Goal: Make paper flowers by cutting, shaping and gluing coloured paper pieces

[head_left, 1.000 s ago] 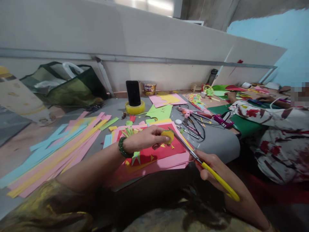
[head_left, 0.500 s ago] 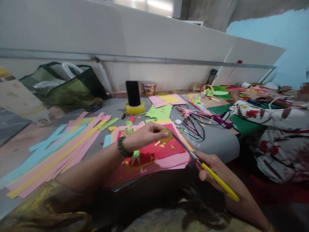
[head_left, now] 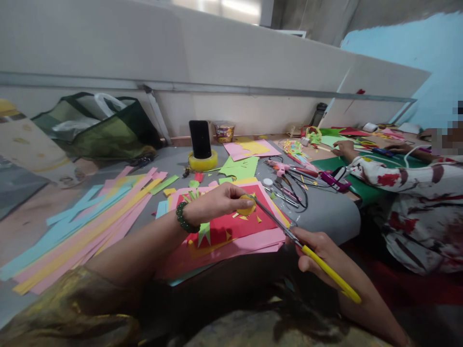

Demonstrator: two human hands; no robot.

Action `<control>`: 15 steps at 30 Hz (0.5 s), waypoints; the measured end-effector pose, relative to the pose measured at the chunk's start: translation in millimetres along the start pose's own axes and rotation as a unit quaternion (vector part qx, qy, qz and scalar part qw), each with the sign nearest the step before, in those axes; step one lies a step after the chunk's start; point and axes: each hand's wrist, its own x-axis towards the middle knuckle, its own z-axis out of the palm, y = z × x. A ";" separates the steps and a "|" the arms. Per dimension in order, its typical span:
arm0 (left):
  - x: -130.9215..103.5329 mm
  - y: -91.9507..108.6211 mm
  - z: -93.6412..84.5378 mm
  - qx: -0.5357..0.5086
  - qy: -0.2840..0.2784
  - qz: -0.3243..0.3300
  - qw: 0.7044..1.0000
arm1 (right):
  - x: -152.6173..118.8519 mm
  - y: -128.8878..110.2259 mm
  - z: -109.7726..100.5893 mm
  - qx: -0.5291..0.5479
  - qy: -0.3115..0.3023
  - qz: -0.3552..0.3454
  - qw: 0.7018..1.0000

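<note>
Between the thumb and fingers of my left hand (head_left: pixel 229 200) is a small rounded piece of yellow paper (head_left: pixel 246 207). My right hand (head_left: pixel 321 250) grips scissors (head_left: pixel 307 250) with yellow handles, their blades reaching to the paper's right edge. Whether the blades are fully closed is hard to see. Beneath both lies a red paper sheet (head_left: pixel 224 226) sprinkled with small yellow offcuts, on top of pink sheets (head_left: pixel 253 243). A pointed green cutout (head_left: pixel 204 234) rests on the red sheet near my wrist.
Coloured paper strips (head_left: pixel 97 226) spread across the left. A phone (head_left: pixel 200 139) stands in a yellow tape roll (head_left: pixel 203 161). Behind are a paper cup (head_left: pixel 224 131) and a green bag (head_left: pixel 104 127). Pink glue gun (head_left: pixel 280 167) and cables lie right, near a co-worker's sleeve (head_left: pixel 383 171).
The yellow paper has turned slightly in my left fingers, and the scissor blades have shifted a little against its edge. The co-worker's hand has moved left.
</note>
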 end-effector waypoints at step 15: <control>41.3 -7.1 -33.3 0.381 0.007 -0.123 0.916 | -5.0 4.6 -1.0 0.008 0.095 -0.006 0.995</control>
